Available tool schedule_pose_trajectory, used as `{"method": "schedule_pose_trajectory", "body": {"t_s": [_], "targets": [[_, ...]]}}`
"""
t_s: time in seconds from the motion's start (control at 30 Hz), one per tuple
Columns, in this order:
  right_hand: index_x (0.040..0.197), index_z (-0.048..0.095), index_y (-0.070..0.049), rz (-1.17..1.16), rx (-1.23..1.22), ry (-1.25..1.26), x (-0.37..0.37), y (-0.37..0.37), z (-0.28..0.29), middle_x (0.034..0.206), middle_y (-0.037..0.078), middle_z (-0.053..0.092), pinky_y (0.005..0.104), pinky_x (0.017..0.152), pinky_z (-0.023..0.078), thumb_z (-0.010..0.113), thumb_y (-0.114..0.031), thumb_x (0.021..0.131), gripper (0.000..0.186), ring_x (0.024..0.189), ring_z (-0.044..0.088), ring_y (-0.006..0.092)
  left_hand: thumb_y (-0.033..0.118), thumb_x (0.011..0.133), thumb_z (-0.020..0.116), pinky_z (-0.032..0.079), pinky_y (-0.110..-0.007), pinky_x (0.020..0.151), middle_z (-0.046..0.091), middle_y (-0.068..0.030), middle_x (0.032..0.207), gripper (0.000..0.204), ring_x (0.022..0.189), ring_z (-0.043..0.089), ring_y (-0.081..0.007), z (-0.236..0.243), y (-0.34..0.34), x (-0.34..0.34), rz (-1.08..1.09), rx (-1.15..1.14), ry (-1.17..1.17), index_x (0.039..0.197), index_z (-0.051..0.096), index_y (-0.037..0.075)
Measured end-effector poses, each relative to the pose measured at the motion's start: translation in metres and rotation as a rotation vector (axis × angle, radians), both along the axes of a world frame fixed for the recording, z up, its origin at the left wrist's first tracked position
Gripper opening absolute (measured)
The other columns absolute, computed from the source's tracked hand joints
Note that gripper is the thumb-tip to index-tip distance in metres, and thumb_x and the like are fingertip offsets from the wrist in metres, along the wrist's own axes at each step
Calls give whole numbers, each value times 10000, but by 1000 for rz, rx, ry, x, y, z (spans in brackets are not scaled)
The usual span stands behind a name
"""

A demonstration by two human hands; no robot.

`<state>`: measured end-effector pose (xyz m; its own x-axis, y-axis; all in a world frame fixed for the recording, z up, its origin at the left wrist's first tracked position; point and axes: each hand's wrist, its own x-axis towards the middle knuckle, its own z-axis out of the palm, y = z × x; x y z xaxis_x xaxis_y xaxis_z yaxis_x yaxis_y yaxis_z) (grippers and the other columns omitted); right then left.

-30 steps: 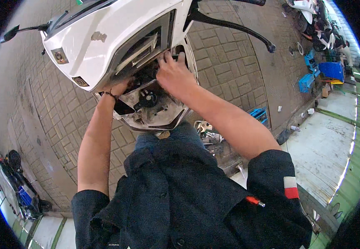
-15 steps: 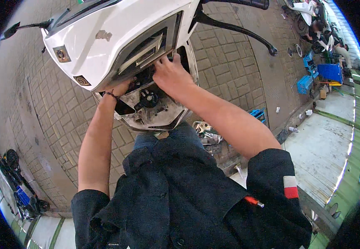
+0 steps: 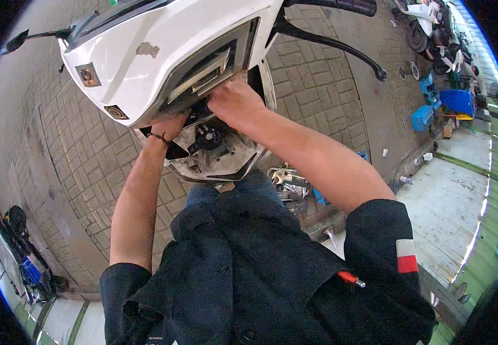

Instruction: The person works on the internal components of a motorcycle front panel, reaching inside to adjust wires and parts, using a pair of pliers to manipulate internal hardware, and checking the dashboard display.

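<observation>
A scooter's white front cover (image 3: 122,63), with a dark-framed lamp panel (image 3: 217,66) set in it, tilts over the lower front body (image 3: 231,161). Between the two is a gap where dark parts show. My left hand (image 3: 171,126) reaches into it from the left, a dark bracelet at the wrist; the cover hides its fingers. My right hand (image 3: 234,100) is at the lamp panel's lower edge, fingers curled inward and tips out of sight. Whatever it grips is hidden. A round black part, like a horn (image 3: 207,138), sits on the lower body just below both hands.
A black lever (image 3: 335,43) juts right below the handlebar grip (image 3: 346,6); a mirror (image 3: 16,43) sticks out left. Loose parts (image 3: 289,184) lie on the paving by my legs. Blue boxes (image 3: 424,117) stand along the right, where another person (image 3: 437,46) is beside motorcycles.
My right hand's fingers have curled further in under the lamp panel's edge. My left hand has shifted slightly right, and the cover appears a little further right.
</observation>
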<state>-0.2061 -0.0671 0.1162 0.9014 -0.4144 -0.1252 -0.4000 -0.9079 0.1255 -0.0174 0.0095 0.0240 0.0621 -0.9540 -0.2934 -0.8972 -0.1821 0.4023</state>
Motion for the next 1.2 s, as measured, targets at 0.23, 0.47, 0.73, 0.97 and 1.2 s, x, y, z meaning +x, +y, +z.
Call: {"method": "schedule_pose_trajectory", "body": {"t_s": [0.23,0.47,0.73,0.97,1.2], "targets": [[791,693,-94,38,-55,-34,4,3,-11,904,86,605,380,713,409,565,-178,709,173,906,541,247,357,827,543,296,-429,1008,445,-161,1282,493,1185,393,-356,-13,5,0,-90,-142,-218,1239,461,100],[835,689,-126,44,26,-39,-3,-20,-16,1085,63,559,432,918,363,558,-185,737,174,1079,492,240,325,837,509,314,-441,993,453,-176,1265,448,1157,417,-368,5,5,-6,-58,-39,-150,1223,479,100],[824,680,-119,0,100,11,-6,-38,-27,1087,51,559,394,892,399,534,-165,773,162,1089,497,213,347,839,506,314,-420,1000,448,-181,1267,489,1183,396,-355,11,1,2,-183,-71,-55,1243,444,78],[797,673,-113,25,130,17,-3,-39,-21,1019,59,577,382,832,432,523,-162,778,159,1040,523,218,348,855,496,300,-408,1010,440,-175,1278,487,1190,389,-351,4,5,3,-203,38,-146,1257,426,82],[782,671,-122,94,40,-82,-8,-46,-46,972,63,587,377,808,446,531,-173,761,150,991,552,228,348,875,457,314,-412,1000,431,-181,1283,474,1180,399,-360,14,2,-3,-180,25,-140,1260,420,73]]}}
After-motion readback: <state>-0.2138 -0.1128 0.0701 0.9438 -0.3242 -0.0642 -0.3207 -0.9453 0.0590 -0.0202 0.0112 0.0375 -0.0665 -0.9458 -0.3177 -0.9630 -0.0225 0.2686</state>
